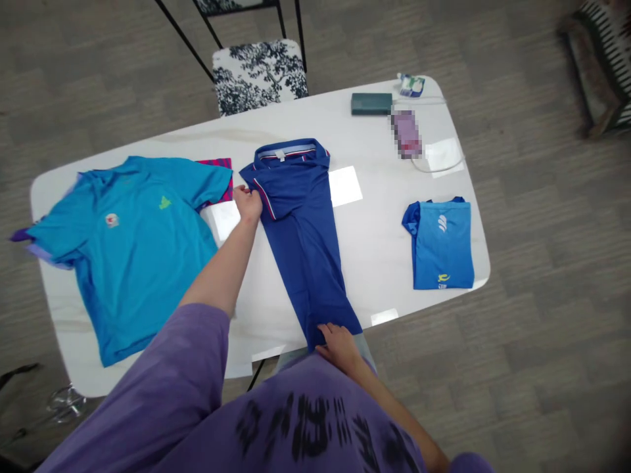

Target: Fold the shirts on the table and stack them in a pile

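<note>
A dark blue polo shirt [303,230] lies on the white table [374,243], folded into a long narrow strip with its collar at the far end. My left hand [248,202] is closed on the fold of its left sleeve near the shoulder. At the table's near edge my right hand [339,345] grips the shirt's bottom hem. A turquoise T-shirt [133,243] is spread flat to the left, on top of other garments. A folded lighter blue shirt [441,246] rests at the right.
A dark green case [371,103], a small packet [411,84], a blurred purple object [407,133] and a white cable [434,167] sit at the far right of the table. A chair with a floral seat [259,73] stands behind it. Grey carpet surrounds everything.
</note>
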The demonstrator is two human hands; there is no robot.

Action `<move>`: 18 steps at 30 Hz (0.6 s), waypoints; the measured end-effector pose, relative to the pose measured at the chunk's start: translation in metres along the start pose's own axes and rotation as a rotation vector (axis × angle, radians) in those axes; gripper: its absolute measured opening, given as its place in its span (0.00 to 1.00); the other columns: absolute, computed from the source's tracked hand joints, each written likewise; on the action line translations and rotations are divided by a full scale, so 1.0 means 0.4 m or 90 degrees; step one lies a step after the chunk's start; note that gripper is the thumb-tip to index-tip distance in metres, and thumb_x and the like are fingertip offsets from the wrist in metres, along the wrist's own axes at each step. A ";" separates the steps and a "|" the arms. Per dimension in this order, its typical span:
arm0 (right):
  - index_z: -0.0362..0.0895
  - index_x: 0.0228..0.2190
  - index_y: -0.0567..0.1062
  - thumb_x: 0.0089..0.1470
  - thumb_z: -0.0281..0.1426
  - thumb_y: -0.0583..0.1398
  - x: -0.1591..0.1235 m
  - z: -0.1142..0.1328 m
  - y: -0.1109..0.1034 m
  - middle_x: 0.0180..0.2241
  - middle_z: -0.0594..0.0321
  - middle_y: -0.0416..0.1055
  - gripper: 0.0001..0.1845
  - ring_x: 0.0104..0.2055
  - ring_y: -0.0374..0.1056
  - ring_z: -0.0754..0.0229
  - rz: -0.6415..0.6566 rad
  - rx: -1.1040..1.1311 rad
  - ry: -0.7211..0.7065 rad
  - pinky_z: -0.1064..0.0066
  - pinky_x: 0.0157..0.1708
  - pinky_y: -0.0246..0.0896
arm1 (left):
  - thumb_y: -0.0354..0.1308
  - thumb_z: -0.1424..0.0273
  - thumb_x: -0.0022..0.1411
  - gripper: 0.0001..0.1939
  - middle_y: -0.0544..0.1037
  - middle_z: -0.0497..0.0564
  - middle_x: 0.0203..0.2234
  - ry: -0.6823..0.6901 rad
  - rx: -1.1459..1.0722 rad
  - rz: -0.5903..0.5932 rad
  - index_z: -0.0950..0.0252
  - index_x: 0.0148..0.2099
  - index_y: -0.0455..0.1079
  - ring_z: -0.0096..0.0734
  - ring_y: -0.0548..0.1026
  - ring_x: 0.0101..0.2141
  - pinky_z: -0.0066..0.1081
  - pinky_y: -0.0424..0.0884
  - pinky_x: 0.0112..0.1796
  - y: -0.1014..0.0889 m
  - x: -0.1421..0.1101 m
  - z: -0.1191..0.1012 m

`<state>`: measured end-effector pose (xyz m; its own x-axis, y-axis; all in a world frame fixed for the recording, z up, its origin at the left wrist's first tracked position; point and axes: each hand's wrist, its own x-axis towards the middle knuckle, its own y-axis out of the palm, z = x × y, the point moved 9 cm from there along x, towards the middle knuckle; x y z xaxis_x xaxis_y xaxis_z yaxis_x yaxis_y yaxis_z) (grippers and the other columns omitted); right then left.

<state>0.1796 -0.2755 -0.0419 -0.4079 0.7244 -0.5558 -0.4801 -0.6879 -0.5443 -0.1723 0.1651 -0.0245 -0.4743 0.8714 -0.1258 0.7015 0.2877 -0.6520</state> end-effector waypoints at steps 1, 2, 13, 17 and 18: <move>0.60 0.56 0.84 0.59 0.35 0.78 0.003 0.011 -0.024 0.50 0.59 0.90 0.25 0.51 0.89 0.35 -0.009 0.008 -0.007 0.46 0.51 0.83 | 0.54 0.76 0.87 0.14 0.77 0.67 0.66 -0.011 0.016 -0.039 0.76 0.68 0.64 0.34 0.76 0.64 0.46 0.72 0.75 -0.014 -0.025 0.015; 0.61 0.57 0.84 0.63 0.37 0.75 0.011 0.020 -0.056 0.49 0.59 0.90 0.22 0.51 0.89 0.35 -0.021 0.018 -0.016 0.45 0.52 0.83 | 0.55 0.78 0.86 0.16 0.75 0.70 0.69 -0.006 0.033 -0.065 0.76 0.69 0.64 0.38 0.75 0.67 0.49 0.70 0.77 -0.021 -0.062 0.018; 0.42 0.74 0.76 0.81 0.37 0.53 0.698 0.078 -0.711 0.72 0.39 0.78 0.29 0.73 0.76 0.40 -0.269 -0.027 -0.120 0.40 0.81 0.70 | 0.51 0.66 0.88 0.35 0.58 0.58 0.89 0.245 0.258 0.334 0.57 0.91 0.60 0.52 0.48 0.90 0.60 0.53 0.89 0.305 -0.884 0.027; 0.37 0.86 0.62 0.84 0.47 0.50 0.969 0.144 -0.806 0.88 0.38 0.56 0.42 0.90 0.53 0.36 -0.250 -0.160 -0.171 0.31 0.89 0.52 | 0.54 0.61 0.87 0.43 0.50 0.55 0.91 0.222 0.310 0.334 0.54 0.96 0.48 0.51 0.44 0.90 0.62 0.53 0.89 0.337 -0.922 0.084; 0.36 0.87 0.59 0.85 0.50 0.49 1.024 0.153 -0.812 0.90 0.39 0.51 0.45 0.92 0.47 0.36 -0.228 -0.191 -0.181 0.30 0.91 0.45 | 0.56 0.60 0.87 0.46 0.49 0.54 0.91 0.225 0.306 0.327 0.53 0.96 0.45 0.52 0.44 0.90 0.63 0.54 0.89 0.338 -0.920 0.087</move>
<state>0.1211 0.2473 -0.0543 -0.4738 0.8705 -0.1332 -0.4017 -0.3482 -0.8470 0.0785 -0.1303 -0.0925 0.1014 0.9464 -0.3066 0.4413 -0.3190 -0.8388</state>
